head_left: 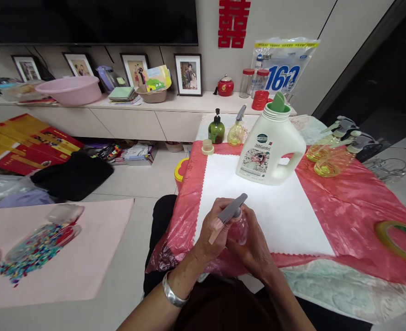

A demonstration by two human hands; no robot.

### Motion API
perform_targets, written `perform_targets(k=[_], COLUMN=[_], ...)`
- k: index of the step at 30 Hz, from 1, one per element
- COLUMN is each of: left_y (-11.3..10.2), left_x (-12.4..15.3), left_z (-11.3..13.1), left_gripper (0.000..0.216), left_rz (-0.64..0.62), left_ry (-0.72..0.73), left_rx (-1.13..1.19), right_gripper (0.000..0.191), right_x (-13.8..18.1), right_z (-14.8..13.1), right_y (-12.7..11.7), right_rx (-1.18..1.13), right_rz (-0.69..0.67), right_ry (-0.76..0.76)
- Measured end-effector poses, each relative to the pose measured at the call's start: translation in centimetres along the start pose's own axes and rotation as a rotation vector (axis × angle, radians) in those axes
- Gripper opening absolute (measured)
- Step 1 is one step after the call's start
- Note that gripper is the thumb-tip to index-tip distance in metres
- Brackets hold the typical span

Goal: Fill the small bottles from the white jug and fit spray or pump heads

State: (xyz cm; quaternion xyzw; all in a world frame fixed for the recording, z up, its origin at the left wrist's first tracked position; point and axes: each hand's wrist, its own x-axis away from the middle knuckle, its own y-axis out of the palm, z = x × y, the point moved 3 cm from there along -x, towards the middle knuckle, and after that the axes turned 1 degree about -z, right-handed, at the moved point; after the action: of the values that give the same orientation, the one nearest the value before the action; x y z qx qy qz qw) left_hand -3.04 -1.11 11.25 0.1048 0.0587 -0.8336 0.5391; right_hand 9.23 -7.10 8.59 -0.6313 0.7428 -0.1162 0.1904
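Close to my body, over the table's front edge, I hold a small clear pinkish spray bottle (239,231) with a grey spray head (232,209). My left hand (210,232) is closed around the neck and spray head, while my right hand (258,250) wraps the bottle's body from the other side. Beyond my hands stands a large pale-green detergent jug (270,142), its mouth uncapped and a green spout showing. A pale cap (207,147) rests at the white sheet's (220,184) far left corner. Behind it are a green pump bottle (217,130) and a yellowish spray bottle (236,133).
Two spray bottles with yellow liquid, the nearer one (329,164) included, stand at the right. A tape roll (384,234) lies on the red plastic cover (358,197). To the left, colourful small pieces (34,250) are spread on a pink sheet (99,248). A cabinet (127,120) lines the wall.
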Motion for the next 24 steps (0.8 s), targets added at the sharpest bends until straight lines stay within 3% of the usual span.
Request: perform_targets(k=[4, 8, 12, 15, 24], left_y=[-0.1, -0.1, -0.1, -0.1, 0.1], left_x=[0.0, -0.1, 0.2, 0.3, 0.0], left_z=[0.4, 0.6, -0.4, -1.5, -1.0], left_gripper=[0.024, 0.023, 0.027, 0.034, 0.029], left_rz=[0.027, -0.009, -0.068, -0.085, -0.066], left_ry=[0.054, 0.052, 0.066, 0.107, 0.034], left_rx=[0.01, 0.004, 0.059, 0.093, 0.107], right_gripper=[0.078, 0.067, 0.061, 0.052, 0.027], right_x=[0.3, 0.2, -0.8, -2.0, -3.1], right_z=[-0.3, -3.2, -7.4, -8.6, -8.8], right_y=[-1.9, -4.6, -5.5, -4.9, -4.8], right_rx=[0.005, 0.021, 0.309, 0.456, 0.522], right_rz=[-0.127, -0.005, -0.007, -0.044, -0.062], right_ry=[-0.068, -0.15, -0.41, -0.511, -0.447])
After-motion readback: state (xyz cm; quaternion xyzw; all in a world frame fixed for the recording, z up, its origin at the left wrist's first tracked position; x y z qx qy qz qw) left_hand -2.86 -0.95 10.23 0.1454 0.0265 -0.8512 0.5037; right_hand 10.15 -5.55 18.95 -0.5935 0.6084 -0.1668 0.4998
